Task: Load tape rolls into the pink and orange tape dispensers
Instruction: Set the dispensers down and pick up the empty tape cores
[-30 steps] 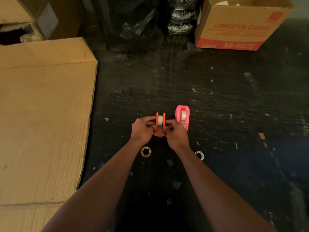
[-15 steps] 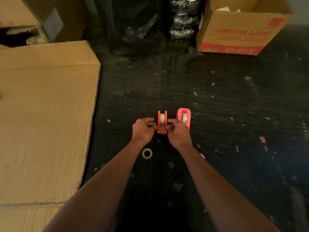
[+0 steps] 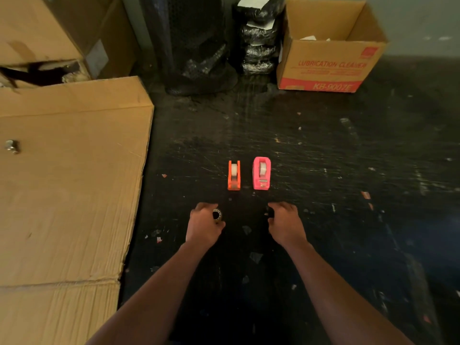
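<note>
**Supervisor:** Report the hands first, nearest items before far ones.

**Operator:** From my remote station I see both forearms entering from the bottom edge of the frame. The left hand (image 3: 203,226) sits at lower centre with its fingers curled around a small tape core ring (image 3: 217,215); the ring is pinched at the thumb side and only its right half shows. The right hand (image 3: 286,224) is level with it, just right of centre, fingers loosely curled and slightly apart. I cannot tell whether it holds anything; a dark spot at the fingertips is too small to read.

**Supervisor:** Where are the dispensers relative to those grips?

**Operator:** Both stand on the black scratched floor (image 3: 323,158) above the hands in the frame, apart from either hand. The orange tape dispenser (image 3: 234,175) is up and right of the left hand. The pink tape dispenser (image 3: 261,173) is just beside it to the right, up and left of the right hand. Each carries a pale tape roll in its upper part.

**Supervisor:** Farther out?

**Operator:** A flattened cardboard sheet (image 3: 64,183) fills the left side. At the upper right stands an open cardboard box (image 3: 328,63) printed in red. Black wrapped bundles (image 3: 258,38) occupy the top centre.
</note>
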A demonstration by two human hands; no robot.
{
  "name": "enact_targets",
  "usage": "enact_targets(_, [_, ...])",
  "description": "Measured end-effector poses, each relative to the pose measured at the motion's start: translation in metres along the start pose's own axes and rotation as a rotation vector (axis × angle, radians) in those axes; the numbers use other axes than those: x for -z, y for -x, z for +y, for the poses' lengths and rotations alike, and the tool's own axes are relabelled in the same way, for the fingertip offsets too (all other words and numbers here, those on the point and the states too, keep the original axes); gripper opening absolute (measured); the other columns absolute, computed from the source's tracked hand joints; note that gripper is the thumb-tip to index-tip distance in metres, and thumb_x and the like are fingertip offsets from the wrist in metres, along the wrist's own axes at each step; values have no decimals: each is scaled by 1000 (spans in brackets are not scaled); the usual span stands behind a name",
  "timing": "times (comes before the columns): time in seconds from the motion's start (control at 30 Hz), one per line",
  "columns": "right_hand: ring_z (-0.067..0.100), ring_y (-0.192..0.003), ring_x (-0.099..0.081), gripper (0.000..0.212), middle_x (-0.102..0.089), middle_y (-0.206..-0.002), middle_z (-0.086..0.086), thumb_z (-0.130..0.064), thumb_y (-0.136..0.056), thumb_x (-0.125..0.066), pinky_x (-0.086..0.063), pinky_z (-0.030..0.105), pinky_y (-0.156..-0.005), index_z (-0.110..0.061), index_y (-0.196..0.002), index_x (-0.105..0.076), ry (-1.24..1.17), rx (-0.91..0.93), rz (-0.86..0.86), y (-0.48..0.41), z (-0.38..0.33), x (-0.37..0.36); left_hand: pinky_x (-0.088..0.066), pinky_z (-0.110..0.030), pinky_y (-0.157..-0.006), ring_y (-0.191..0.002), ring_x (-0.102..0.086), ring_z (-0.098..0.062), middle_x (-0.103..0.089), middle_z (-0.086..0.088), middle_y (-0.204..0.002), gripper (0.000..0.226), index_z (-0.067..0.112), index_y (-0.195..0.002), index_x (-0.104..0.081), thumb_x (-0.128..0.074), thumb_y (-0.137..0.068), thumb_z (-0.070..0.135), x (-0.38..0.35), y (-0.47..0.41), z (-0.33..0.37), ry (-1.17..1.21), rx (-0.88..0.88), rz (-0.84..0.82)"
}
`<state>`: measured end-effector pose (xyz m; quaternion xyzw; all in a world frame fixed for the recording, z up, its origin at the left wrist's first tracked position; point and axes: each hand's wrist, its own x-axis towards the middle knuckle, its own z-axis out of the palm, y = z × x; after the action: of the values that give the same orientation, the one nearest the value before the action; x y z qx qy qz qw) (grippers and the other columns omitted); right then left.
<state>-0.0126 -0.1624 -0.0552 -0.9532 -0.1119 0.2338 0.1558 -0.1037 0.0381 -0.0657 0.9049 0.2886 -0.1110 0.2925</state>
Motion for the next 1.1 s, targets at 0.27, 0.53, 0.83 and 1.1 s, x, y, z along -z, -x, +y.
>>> enact_targets(0.27, [31, -147, -42, 58, -45, -157, 13, -6, -96, -66, -42, 47, -120, -18, -151, -51, 6, -40, -41, 18, 15, -9, -50, -39, -112, -134, -54, -24, -54, -5, -147, 56, 23, -146, -52, -72, -94, 25, -16, 21, -11, -53, -5, 34])
enact_targets(0.53, [26, -140, -51, 56, -53, -149, 8, -8, -95, -68, -48, 44, -115, -16, -148, -53, -64, -46, -24, 34, 2, -17, -47, -40, -114, -141, -48, -25, -48, -7, -154, 57, 21, -153, -44, -63, -100, 29, -19, 20, -9, -132, -80, 21])
enact_targets(0.83, [12, -96, -66, 11, -66, -107, -1, -13, -94, -69, -56, 31, -83, -22, -101, -71, -174, 50, -2, 29, -49, -19, -54, -39, -107, -125, -62, -21, -58, -7, -141, 56, 19, -144, -57, -76, -91, 16, 8, 14, -21, 100, -24, 111])
enact_targets(1.1, [20, -123, -65, 40, -68, -131, 2, -13, -93, -72, -55, 40, -104, -22, -131, -67, -243, 115, -27, 5, -108, -25, -54, -30, -98, -111, -66, -17, -65, -5, -126, 40, 18, -126, -69, -79, -88, 13, 52, -9, -41, 122, -41, 182])
